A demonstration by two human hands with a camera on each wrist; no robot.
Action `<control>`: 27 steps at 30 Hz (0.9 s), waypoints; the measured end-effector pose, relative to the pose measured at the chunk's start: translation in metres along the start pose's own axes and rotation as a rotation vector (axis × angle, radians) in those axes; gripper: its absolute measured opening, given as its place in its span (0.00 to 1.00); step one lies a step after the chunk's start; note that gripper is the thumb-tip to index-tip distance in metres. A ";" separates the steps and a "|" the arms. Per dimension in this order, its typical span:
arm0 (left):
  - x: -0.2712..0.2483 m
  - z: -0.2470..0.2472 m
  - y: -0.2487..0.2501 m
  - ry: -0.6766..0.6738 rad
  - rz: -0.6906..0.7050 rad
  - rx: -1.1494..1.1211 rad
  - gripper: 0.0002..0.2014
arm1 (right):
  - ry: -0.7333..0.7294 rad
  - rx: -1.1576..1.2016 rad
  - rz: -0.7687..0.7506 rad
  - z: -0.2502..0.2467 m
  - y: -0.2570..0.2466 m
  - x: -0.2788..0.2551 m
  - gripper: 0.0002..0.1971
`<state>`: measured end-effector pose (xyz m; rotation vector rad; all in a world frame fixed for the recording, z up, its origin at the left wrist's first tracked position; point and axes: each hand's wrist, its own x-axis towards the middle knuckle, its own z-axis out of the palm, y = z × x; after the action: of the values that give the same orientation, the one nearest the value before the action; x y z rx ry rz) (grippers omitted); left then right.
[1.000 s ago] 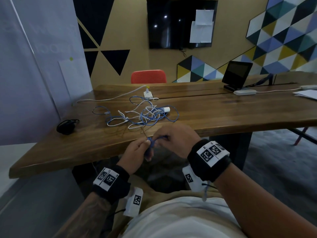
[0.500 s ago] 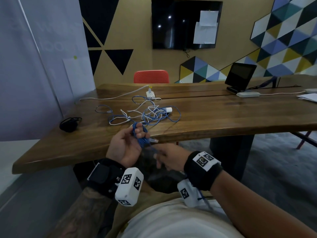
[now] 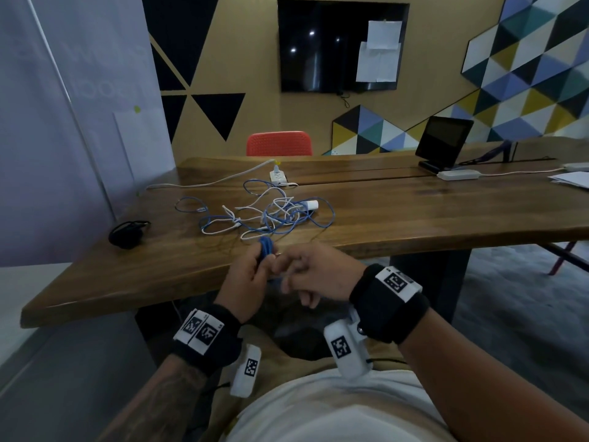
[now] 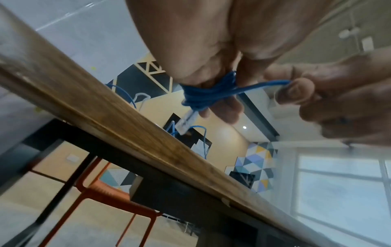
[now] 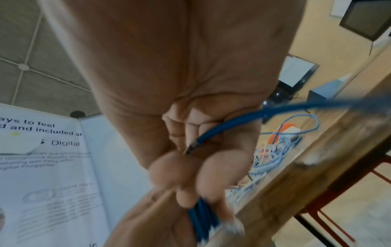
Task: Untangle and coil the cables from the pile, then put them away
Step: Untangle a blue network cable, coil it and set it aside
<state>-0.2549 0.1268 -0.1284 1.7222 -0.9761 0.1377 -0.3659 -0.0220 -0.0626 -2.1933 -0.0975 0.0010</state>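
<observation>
Gripping blue cable (image 3: 265, 247), left hand (image 3: 245, 282) coils.

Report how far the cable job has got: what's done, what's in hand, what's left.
Done: nothing shows as put away yet. In hand: the left hand holds a small blue cable coil, its clear plug sticking out, while the right hand pinches the cable's loose strand beside it. Left: the tangled pile of blue and white cables on the table looks unsorted; each needs freeing, coiling and storing.

Wood table (image 3: 414, 215) — orange chair (image 3: 279, 143)
</observation>
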 end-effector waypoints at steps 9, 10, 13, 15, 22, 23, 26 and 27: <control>-0.002 0.001 0.025 -0.221 -0.283 -0.555 0.14 | 0.296 -0.182 -0.239 -0.023 0.019 0.004 0.07; -0.002 0.000 0.028 -0.215 -0.317 -0.655 0.14 | 0.306 -0.182 -0.246 -0.022 0.019 0.006 0.07; 0.000 -0.002 0.036 -0.241 -0.404 -0.997 0.14 | 0.193 -0.063 -0.203 -0.012 0.016 0.006 0.14; -0.001 -0.001 0.037 -0.217 -0.446 -1.152 0.15 | 0.142 0.024 -0.168 -0.006 0.011 0.004 0.16; 0.000 -0.006 0.043 -0.205 -0.464 -1.181 0.19 | 0.197 -0.072 -0.231 -0.009 0.005 0.001 0.09; 0.000 -0.007 0.043 -0.206 -0.467 -1.138 0.19 | 0.199 -0.080 -0.241 -0.008 0.006 0.001 0.08; 0.000 -0.012 0.049 -0.199 -0.464 -1.016 0.19 | 0.203 -0.080 -0.279 -0.006 0.008 0.000 0.09; 0.001 -0.013 0.050 -0.196 -0.464 -0.989 0.19 | 0.205 -0.079 -0.281 -0.006 0.007 0.000 0.08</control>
<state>-0.2832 0.1344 -0.0853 0.9873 -0.5794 -0.7169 -0.3656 -0.0312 -0.0648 -2.2271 -0.2930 -0.3908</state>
